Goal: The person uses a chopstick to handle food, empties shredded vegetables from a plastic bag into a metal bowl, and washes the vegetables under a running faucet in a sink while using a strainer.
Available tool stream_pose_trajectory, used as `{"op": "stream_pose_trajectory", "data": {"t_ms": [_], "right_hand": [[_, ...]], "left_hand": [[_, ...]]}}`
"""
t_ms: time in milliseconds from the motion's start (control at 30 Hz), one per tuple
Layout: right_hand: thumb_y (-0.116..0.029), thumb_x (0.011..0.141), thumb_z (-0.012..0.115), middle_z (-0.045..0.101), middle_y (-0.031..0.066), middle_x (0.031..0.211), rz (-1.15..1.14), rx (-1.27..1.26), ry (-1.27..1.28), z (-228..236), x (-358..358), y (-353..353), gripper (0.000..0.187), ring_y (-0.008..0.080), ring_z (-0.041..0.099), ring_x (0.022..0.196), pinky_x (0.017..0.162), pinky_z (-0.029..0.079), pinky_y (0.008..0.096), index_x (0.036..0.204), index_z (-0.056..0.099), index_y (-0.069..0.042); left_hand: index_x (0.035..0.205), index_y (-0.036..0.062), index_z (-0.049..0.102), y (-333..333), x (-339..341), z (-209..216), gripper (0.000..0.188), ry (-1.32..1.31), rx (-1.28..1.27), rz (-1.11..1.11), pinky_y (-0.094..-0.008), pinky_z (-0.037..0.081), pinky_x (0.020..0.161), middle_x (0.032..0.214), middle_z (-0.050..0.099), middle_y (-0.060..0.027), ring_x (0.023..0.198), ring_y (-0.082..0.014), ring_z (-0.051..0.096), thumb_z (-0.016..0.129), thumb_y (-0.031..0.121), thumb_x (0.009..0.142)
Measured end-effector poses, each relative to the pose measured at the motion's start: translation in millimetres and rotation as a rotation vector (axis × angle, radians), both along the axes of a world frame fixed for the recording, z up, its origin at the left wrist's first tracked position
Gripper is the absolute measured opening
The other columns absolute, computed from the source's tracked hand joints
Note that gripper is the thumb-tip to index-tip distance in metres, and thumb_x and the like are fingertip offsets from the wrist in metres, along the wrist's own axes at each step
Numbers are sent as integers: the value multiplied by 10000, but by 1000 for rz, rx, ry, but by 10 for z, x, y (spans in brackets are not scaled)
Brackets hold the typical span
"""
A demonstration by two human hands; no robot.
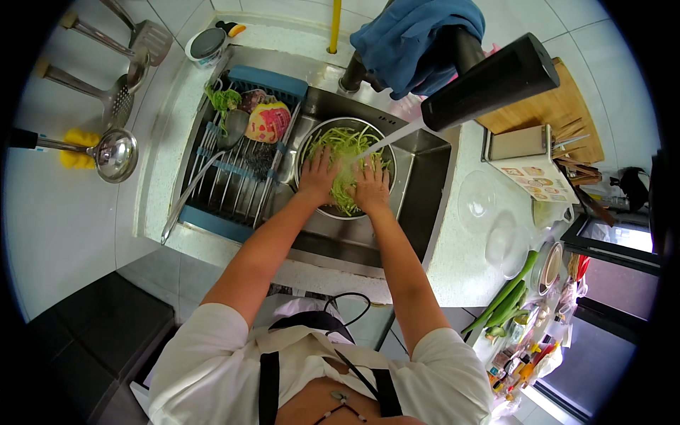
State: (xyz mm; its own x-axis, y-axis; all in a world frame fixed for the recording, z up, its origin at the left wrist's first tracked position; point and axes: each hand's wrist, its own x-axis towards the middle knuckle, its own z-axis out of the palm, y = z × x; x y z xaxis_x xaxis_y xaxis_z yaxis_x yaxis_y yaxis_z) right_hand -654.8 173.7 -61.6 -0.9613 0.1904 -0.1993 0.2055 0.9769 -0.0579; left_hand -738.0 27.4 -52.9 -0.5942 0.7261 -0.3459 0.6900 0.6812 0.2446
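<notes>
Both hands in metal bowl [316,138] in sink [425,184] | left hand [318,177] and right hand [370,188] spread flat, pressing shredded green vegetables [345,145], grasping nothing | water stream [386,140] from black tap [489,81] hits bowl | drain rack [234,173] left with produce | blue cloth [414,35] behind | leeks [504,294] on right counter

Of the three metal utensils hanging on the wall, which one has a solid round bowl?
The lowest one, the ladle with the black handle; the skimmer above is perforated, the spatula flat.
</notes>
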Motion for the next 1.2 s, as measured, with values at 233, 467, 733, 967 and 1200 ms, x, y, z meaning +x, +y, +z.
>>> {"op": "stream_pose_trajectory", "data": {"t_ms": [233, 467, 733, 967, 1200], "right_hand": [[-342, 671, 685, 70, 101, 1434, -144, -261, -243, 453, -14, -140, 844, 362, 146, 1282, 992, 240, 497, 1361, 208, -252], [-155, 586, 729, 351, 138, 1230, -266, -304, -40, 268, -202, -11, 647, 358, 396, 1115, 841, 431, 412, 1169, 448, -161], [-181, 603, 740, 260, 157, 1333, -208, -344, 87, 576, -35, -67, 728, 362, 321, 1192, 911, 394, 410, 1239, 385, -162], [-137, 541, 761, 145, 146, 1387, -172, -129, -146, 274, -92, -221, 852, 401, 282, 1205, 928, 388, 401, 1278, 337, -193], [-103, 521, 755, 268, 166, 1334, -347, -337, 23, 152, -173, -19, 786, 381, 311, 1190, 912, 394, 410, 1228, 419, -171]], "left_hand": [[1356, 160, 183, -101, 26, 93, 1018, -78, 81, 87, -528, 289, 948, 1411, 49, -160, 1271, -391, 127, 780, 328, 550], [1182, 115, 418, 68, -179, 39, 651, -187, 185, 248, -493, 387, 867, 1265, 289, -167, 1177, -385, 285, 694, 38, 598], [1278, 137, 314, -109, -22, 320, 776, -85, 367, 223, -503, 331, 926, 1357, 178, -160, 1223, -400, 229, 694, 53, 607], [1282, 167, 296, -4, 19, 6, 788, -80, 27, 104, -485, 375, 896, 1388, 122, -139, 1221, -407, 231, 687, 45, 608], [1233, 171, 355, 45, -54, 7, 718, -180, 275, 301, -446, 434, 841, 1372, 165, -143, 1188, -398, 279, 650, -5, 603]]}}
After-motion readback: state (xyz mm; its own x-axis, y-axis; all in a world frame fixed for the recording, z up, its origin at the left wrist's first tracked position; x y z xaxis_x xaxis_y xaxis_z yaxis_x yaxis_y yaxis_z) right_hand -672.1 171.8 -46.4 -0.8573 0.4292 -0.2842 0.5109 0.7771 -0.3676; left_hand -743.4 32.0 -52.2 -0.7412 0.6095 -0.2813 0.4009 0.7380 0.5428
